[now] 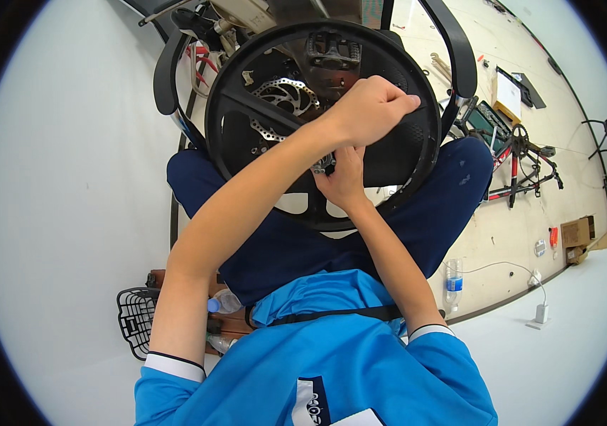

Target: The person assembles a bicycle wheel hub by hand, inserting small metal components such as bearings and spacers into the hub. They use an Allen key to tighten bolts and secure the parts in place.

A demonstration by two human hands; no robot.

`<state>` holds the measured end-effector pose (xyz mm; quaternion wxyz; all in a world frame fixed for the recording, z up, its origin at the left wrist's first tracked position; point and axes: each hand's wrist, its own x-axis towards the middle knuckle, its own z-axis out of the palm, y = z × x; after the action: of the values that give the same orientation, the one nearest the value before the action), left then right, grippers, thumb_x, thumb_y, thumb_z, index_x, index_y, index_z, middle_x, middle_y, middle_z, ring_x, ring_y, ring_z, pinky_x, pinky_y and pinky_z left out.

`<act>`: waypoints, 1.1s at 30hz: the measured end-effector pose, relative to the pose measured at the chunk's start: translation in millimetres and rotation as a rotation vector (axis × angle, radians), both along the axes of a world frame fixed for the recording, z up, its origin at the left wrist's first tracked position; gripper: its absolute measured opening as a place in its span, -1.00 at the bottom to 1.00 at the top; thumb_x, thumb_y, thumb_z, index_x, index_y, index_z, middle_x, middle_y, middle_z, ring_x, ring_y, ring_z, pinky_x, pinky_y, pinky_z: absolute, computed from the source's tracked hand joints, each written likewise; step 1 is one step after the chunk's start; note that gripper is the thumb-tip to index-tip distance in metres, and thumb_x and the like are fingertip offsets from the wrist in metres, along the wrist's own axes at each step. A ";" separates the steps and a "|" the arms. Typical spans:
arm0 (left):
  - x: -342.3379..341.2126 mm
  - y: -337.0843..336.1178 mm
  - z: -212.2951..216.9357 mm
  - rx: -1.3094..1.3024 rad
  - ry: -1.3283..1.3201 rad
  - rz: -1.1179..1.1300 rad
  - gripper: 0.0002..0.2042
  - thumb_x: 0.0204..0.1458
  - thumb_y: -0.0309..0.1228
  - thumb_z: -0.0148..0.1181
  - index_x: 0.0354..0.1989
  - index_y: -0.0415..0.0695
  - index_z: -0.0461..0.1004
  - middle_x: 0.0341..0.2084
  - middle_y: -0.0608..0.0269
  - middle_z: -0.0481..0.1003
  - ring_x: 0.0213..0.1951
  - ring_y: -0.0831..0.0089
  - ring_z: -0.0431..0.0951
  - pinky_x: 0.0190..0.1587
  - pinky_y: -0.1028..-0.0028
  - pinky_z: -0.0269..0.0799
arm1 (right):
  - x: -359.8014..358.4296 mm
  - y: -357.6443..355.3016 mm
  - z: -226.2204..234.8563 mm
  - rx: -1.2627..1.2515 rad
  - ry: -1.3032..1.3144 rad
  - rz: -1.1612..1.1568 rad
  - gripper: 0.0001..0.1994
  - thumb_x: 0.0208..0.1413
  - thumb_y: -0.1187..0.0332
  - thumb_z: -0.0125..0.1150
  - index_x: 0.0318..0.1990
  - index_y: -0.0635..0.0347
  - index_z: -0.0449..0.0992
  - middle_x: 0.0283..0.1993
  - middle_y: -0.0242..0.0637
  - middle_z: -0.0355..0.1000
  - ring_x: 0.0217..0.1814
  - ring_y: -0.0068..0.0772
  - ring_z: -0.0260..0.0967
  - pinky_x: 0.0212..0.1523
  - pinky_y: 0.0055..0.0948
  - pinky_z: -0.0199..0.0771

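Observation:
A black spoked bicycle wheel point(427, 142) lies flat across my lap and the seat of a black chair. My left arm crosses over it, and my left hand point(374, 113) is closed in a fist above the right side, thumb pointing right. What that fist holds is hidden. Just below, my right hand point(346, 177) is closed at the middle of the wheel, its fingertips partly covered by my left wrist. Beside its fingers shows a metal hub part point(323, 165). A silver brake disc point(285, 96) lies beneath the wheel's spoke, seen through the gap.
A black pedal point(333, 50) sits at the wheel's far edge. Chair armrests point(452, 42) rise on both sides. On the floor at right are a bicycle frame point(513, 170), a toolbox point(491, 121) and a water bottle point(454, 284). A black basket point(136, 319) stands at left.

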<state>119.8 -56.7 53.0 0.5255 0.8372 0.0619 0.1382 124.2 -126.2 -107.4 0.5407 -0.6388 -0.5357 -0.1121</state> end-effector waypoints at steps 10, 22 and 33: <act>4.5 -14.6 -4.1 0.146 -0.011 0.078 -0.52 0.23 -0.25 0.09 -0.68 -0.32 0.22 -0.83 0.30 0.08 -0.65 0.54 0.05 -0.55 0.32 0.05 | 2.1 2.5 -6.9 0.037 0.001 0.051 -0.47 -0.09 0.45 0.41 0.13 0.25 0.51 0.08 -0.10 0.52 0.20 0.11 0.42 0.27 -0.02 0.26; 6.0 -31.5 -26.3 0.483 0.005 -0.057 -0.58 0.21 -0.28 0.05 -0.62 -0.36 0.44 -0.72 -0.14 0.41 -0.64 -0.02 0.41 -0.44 0.14 0.41 | 1.7 6.1 -8.2 0.129 0.169 0.276 -0.49 -0.03 0.35 0.43 0.11 0.21 0.46 0.30 -0.08 0.40 0.36 -0.08 0.30 0.33 -0.15 0.23; -18.8 -53.8 -52.1 1.092 0.204 -0.415 -0.49 0.22 -0.07 0.02 -0.61 -0.18 0.65 -0.58 -0.04 0.61 -0.49 -0.07 0.65 -0.29 0.10 0.58 | 1.6 3.1 1.5 0.028 -0.039 -0.008 -0.56 -0.04 0.17 0.39 0.03 -0.03 0.51 0.26 -0.46 0.49 -0.01 -0.42 0.28 0.15 -0.42 0.14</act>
<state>100.9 -110.5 0.9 0.0262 0.9901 -0.1329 -0.0369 125.8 -123.1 -105.8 0.5388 -0.6310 -0.5419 -0.1341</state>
